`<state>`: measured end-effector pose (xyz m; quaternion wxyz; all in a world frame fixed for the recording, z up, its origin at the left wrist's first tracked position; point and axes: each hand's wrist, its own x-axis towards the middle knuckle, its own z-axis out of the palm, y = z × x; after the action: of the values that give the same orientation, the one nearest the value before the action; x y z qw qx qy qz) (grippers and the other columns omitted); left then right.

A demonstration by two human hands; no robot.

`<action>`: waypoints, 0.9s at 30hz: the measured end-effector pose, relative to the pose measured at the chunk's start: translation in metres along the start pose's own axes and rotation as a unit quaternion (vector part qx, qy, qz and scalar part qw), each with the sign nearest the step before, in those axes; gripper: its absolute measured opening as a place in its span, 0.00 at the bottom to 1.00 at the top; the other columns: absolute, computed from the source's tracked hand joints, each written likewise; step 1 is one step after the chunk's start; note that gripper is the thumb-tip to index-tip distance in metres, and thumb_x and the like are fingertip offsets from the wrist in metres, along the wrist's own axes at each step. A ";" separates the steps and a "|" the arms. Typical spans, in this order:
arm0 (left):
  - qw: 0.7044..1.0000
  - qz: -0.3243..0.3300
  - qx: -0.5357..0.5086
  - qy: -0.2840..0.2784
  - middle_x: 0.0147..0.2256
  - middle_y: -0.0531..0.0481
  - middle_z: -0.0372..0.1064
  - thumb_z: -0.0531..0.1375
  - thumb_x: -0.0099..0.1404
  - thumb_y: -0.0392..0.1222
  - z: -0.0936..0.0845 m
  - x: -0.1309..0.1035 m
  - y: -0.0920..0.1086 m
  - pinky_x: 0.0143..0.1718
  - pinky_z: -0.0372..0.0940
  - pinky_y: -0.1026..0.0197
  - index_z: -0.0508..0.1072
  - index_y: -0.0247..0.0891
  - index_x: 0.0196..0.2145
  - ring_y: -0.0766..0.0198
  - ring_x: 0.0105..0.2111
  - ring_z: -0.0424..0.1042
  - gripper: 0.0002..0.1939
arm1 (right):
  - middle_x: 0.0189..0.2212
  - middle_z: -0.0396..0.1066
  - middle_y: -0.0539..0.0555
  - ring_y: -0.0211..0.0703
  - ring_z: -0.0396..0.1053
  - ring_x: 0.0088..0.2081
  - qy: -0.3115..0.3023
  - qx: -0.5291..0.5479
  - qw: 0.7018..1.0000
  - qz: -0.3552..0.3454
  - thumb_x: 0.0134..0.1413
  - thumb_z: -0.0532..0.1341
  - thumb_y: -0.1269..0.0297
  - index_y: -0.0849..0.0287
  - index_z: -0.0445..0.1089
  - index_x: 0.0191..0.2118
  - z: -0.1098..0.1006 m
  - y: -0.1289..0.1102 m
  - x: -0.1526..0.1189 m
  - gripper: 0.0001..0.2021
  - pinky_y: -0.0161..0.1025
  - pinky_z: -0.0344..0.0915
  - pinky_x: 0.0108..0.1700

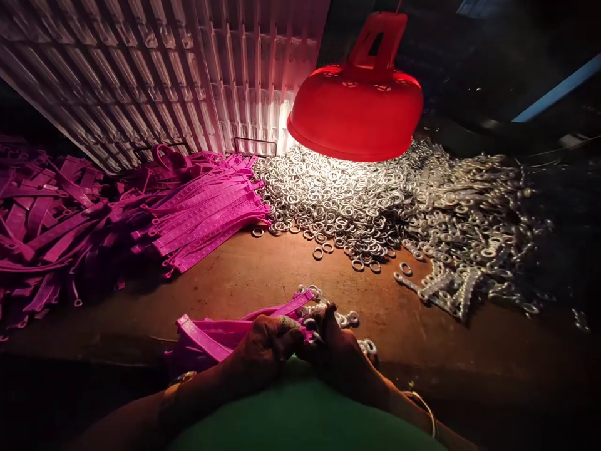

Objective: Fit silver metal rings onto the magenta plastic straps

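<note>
In front of my body my two hands meet near the table's front edge. My left hand (pixel 265 347) is closed, its fingers pinching the end of a magenta plastic strap (pixel 220 332). Several such straps trail to the left from it. Fingers of my right hand (pixel 340 351) are closed on a small metal ring (pixel 317 338) at the strap's end; the exact grip is partly hidden in shadow. Just beyond my hands lie a few metal link pieces (pixel 350 318), with more beside my right wrist.
A red lamp (pixel 357 113) hangs over a heap of metal rings (pixel 328 188). To the right is a pile of metal link pieces (pixel 479 232). Magenta straps are heaped (pixel 206 213) at the left. A ribbed pale panel (pixel 164 69) stands behind the wooden table (pixel 244 269).
</note>
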<state>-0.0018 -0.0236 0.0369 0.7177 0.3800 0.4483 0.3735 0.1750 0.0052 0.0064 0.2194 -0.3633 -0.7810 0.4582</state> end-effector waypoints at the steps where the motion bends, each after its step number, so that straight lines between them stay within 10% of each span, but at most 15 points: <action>1: 1.000 -0.005 -0.002 0.010 0.23 0.51 0.61 0.58 0.61 0.55 0.001 0.000 -0.001 0.26 0.53 0.65 0.69 0.31 0.24 0.70 0.24 0.57 0.22 | 0.25 0.69 0.51 0.35 0.62 0.22 -0.026 0.021 0.999 0.014 0.62 0.51 0.58 0.60 0.56 0.49 -0.001 0.000 0.001 0.14 0.30 0.57 0.22; 6: 0.994 -0.053 -0.092 -0.003 0.18 0.54 0.56 0.63 0.56 0.55 0.008 -0.002 0.000 0.20 0.48 0.67 0.64 0.33 0.18 0.73 0.19 0.54 0.23 | 0.24 0.65 0.50 0.34 0.59 0.25 -0.127 0.060 0.989 0.052 0.54 0.55 0.67 0.60 0.59 0.33 -0.007 -0.006 0.008 0.03 0.29 0.55 0.23; 15: 0.985 -0.091 -0.146 0.002 0.19 0.53 0.59 0.64 0.54 0.50 0.005 -0.004 -0.001 0.21 0.50 0.67 0.65 0.32 0.20 0.72 0.20 0.57 0.19 | 0.22 0.61 0.48 0.32 0.51 0.21 -0.219 -0.104 0.968 0.064 0.43 0.58 0.74 0.59 0.58 0.32 -0.019 -0.022 0.018 0.09 0.32 0.45 0.23; 27: 0.996 -0.037 -0.016 0.079 0.18 0.55 0.57 0.64 0.49 0.62 -0.017 0.032 0.006 0.22 0.54 0.67 0.66 0.34 0.19 0.72 0.20 0.56 0.26 | 0.27 0.66 0.51 0.36 0.59 0.25 -0.071 -0.102 0.989 -0.076 0.60 0.57 0.59 0.59 0.62 0.44 -0.028 -0.021 0.035 0.11 0.33 0.55 0.27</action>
<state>-0.0083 0.0108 0.0256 0.6995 0.3208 0.5110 0.3830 0.1639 0.0414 0.0393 0.1590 -0.2895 -0.8629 0.3826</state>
